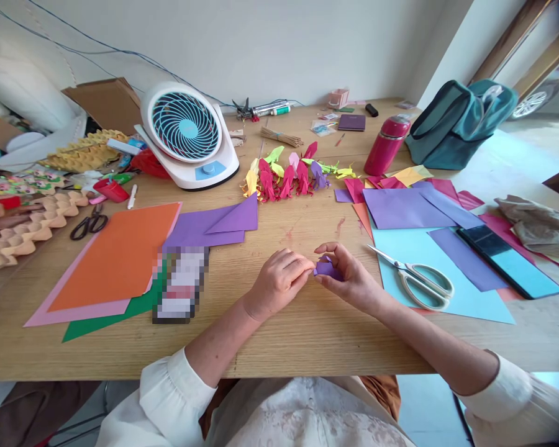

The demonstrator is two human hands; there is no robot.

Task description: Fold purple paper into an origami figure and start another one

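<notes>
A small folded piece of purple paper point(327, 268) is pinched between both hands just above the wooden table point(279, 335). My left hand point(279, 280) is closed, its fingertips gripping the paper's left end. My right hand point(349, 278) curls around the paper from the right, thumb and fingers pressed on it. A row of finished folded paper figures point(291, 174) in red, yellow, pink, green and purple lies further back. White-handled scissors point(419, 280) lie on a light blue sheet point(447, 279) just right of my right hand.
Orange, pink and green sheets point(116, 261) lie at the left, purple sheets point(214, 226) beside them. A white desk fan point(186, 133), red bottle point(386, 146), teal bag point(456, 121), phone point(507, 261), black scissors point(89, 223) and a blurred packet point(181, 282) stand around.
</notes>
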